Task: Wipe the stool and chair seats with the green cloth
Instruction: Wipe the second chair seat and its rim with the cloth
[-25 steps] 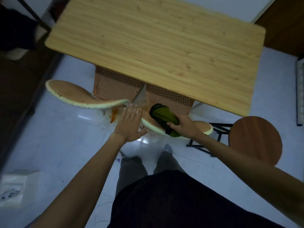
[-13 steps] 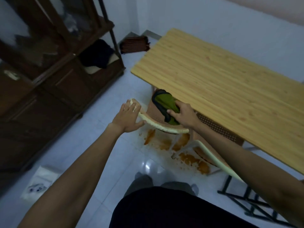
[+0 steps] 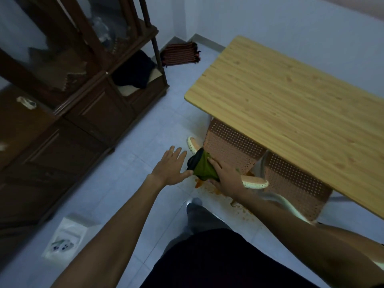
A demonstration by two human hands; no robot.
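Observation:
Two plastic chairs with brown perforated seats stand tucked under the wooden table. The nearer chair's seat shows just beyond my hands, with its pale curved backrest rim partly hidden. My right hand grips the bunched green cloth and presses it on that rim. My left hand hovers flat with fingers spread, just left of the cloth, holding nothing. The second chair's seat lies further right. No stool is in view.
A dark wooden cabinet fills the left side. Orange stains mark the pale tiled floor under the chair. A white packet lies on the floor at lower left, and a folded striped cloth lies in the far corner.
My left hand has let go of the backrest rim and now hovers with fingers spread. My right hand has slid the cloth along the rim, and the view has swung left and down.

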